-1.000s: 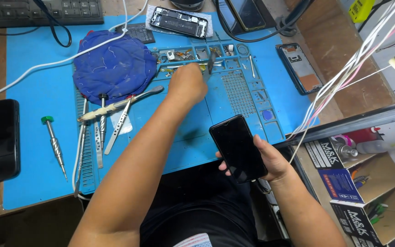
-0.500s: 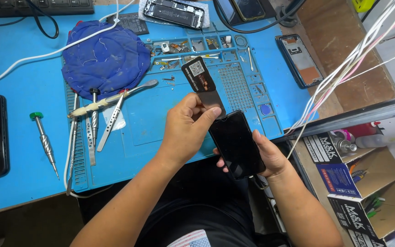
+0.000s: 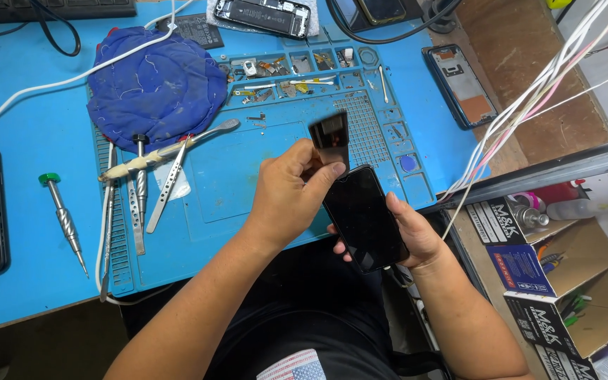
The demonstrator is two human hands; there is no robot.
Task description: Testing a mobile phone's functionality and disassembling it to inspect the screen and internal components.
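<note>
Now the right hand (image 3: 416, 236) is closed around a dark phone (image 3: 364, 218) just above the near edge of the blue mat (image 3: 248, 183), while the left hand (image 3: 286, 197) pinches a small dark card (image 3: 331, 141) touching the top of the phone.

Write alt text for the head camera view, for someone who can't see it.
Over a blue mat, the right hand holds a black phone while the left hand pinches a small dark card at its top edge. Tweezers, a screwdriver and a blue cloth lie left.
</note>
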